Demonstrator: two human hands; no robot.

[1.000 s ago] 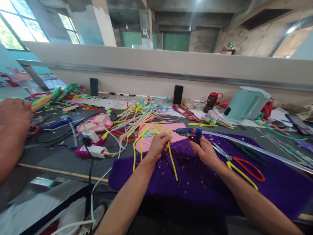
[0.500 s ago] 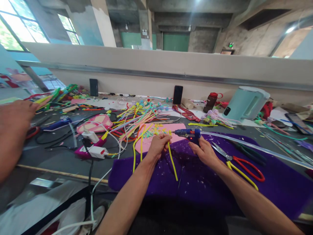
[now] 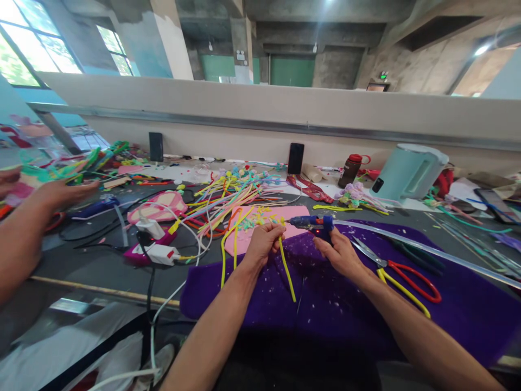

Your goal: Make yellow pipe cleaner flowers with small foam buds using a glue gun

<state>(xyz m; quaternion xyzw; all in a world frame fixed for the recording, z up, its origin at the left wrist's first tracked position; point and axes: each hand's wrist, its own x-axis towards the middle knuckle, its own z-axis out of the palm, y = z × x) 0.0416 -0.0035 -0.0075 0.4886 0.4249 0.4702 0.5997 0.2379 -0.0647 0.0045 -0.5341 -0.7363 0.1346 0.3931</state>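
My left hand (image 3: 266, 241) pinches a yellow fuzzy stem (image 3: 288, 269), whose long end hangs down over the purple cloth (image 3: 325, 309). My right hand (image 3: 340, 250) is wrapped round the handle of a blue glue gun (image 3: 311, 222). The gun's nozzle points left at the yellow tip above my left fingers; whether they touch is too small to tell. A clear glue stick (image 3: 391, 232) runs out of the gun's back to the right. Behind my left hand lies a pink sheet (image 3: 295, 213) with small yellow and teal pieces, and bent yellow stems (image 3: 223, 255) lie across its left side.
Red-and-yellow-handled pliers (image 3: 411, 279) lie right of my right hand. A power strip with white chargers (image 3: 163, 253) and cables sits left. Behind are bundled coloured stems (image 3: 240, 190), a phone (image 3: 296, 158), a bottle (image 3: 350, 171) and a kettle (image 3: 409, 172). Another person's hands (image 3: 52, 195) are at far left.
The other person's arm has shifted, and a second hand with colourful stems now shows at the far left. My hands, the glue gun and the yellow stem look nearly unmoved.
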